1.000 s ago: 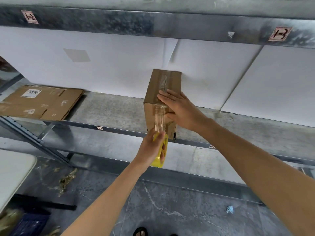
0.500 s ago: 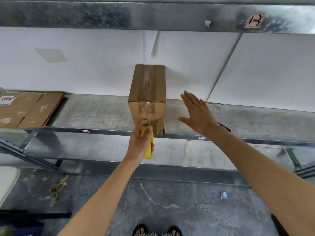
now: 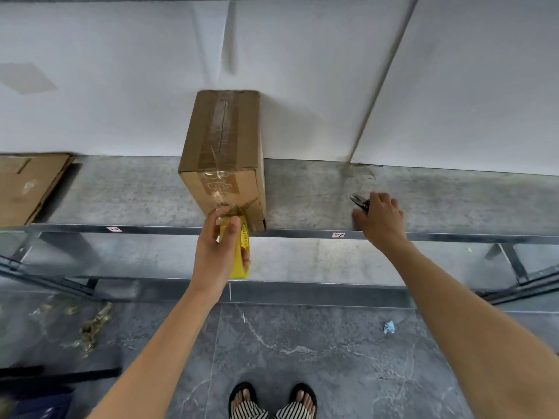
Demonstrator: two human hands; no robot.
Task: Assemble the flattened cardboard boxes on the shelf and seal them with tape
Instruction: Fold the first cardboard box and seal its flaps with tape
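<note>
**Inspector:** Condition of the box?

**Assistant:** The box (image 3: pixel 222 158) is assembled and stands at the front edge of the shelf (image 3: pixel 136 192). Clear tape runs along its top seam and down the front face, where it is wrinkled.

**Inspector:** Hands?

**Assistant:** The left hand (image 3: pixel 216 252) grips a yellow tape roll (image 3: pixel 239 252) just below the box, and a strip joins the two. The right hand (image 3: pixel 381 219) has its fingers curled over black snips (image 3: pixel 360 202) on the shelf, well right of the box.

**Inspector:** Surroundings?

**Assistant:** Flattened cardboard (image 3: pixel 27 186) lies at the shelf's left end.

Box (image 3: pixel 222 164) on shelf (image 3: pixel 136 192) — flattened cardboard (image 3: pixel 27 186) left, snips (image 3: pixel 360 202) right.
</note>
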